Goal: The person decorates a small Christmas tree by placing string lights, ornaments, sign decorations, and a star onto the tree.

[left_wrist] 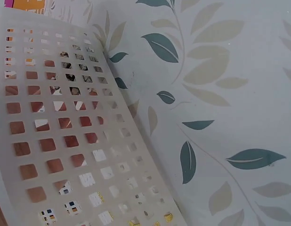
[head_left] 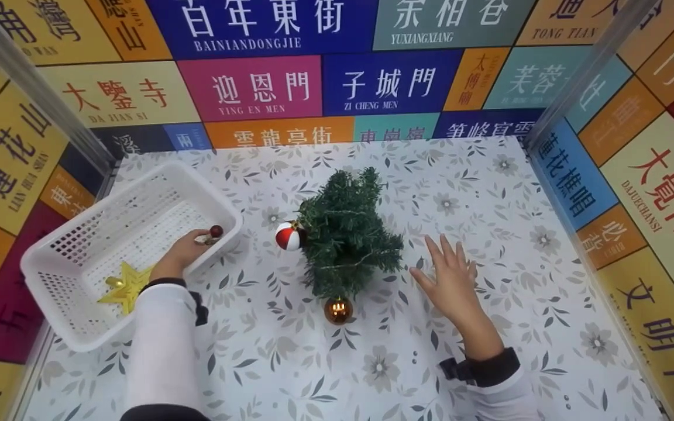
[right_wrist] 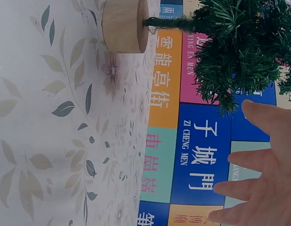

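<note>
My left hand [head_left: 186,252] reaches over the near side of a white plastic basket [head_left: 41,252]. By its fingertips is a small dark red ball [head_left: 216,231] with a pale bit beside it. Whether the fingers grip these is hidden; the left wrist view shows them only through the basket's holes. My right hand [head_left: 451,286], fingers spread, holds nothing beside a small green Christmas tree [head_left: 346,234]. A red-and-white ball [head_left: 288,236] hangs at the tree's left, and a shiny orange-gold ball [head_left: 338,310] at its near side. The right wrist view shows the tree's round wooden base [right_wrist: 124,26].
A yellow star [head_left: 129,285] lies in the basket's near end. The tabletop [head_left: 290,374] has a white leaf-and-flower cover. Panels of coloured signs [head_left: 249,88] stand at the back, left and right of the table.
</note>
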The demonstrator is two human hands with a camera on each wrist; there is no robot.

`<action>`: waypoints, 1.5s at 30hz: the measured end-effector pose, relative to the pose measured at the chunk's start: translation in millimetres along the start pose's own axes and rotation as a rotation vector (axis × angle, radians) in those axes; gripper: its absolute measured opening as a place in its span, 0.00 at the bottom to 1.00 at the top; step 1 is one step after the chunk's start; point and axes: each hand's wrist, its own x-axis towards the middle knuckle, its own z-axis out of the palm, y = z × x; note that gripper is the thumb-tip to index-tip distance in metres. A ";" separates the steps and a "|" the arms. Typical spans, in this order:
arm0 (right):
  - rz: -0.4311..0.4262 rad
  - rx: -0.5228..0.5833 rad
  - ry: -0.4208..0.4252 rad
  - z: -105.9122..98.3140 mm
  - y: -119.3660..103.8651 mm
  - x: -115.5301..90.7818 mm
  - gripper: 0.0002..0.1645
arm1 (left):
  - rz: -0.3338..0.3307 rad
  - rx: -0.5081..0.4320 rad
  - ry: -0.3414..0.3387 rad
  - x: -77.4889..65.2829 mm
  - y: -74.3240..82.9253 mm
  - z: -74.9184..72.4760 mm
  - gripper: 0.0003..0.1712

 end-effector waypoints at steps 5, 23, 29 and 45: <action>0.008 0.004 -0.010 -1.1 -3.9 -0.8 0.43 | -0.052 0.039 -0.036 -4.5 0.1 -1.0 0.39; -0.009 -0.011 0.035 -3.1 -2.4 -0.5 0.41 | -0.064 -0.100 0.232 -6.0 -12.3 0.0 0.35; -0.027 0.016 0.056 -3.3 -2.2 -0.2 0.40 | -0.016 -0.218 0.394 -14.9 -4.5 -4.9 0.33; -0.082 0.161 0.112 -8.9 -6.2 -0.1 0.34 | 0.220 -0.464 0.640 -54.6 43.5 0.4 0.31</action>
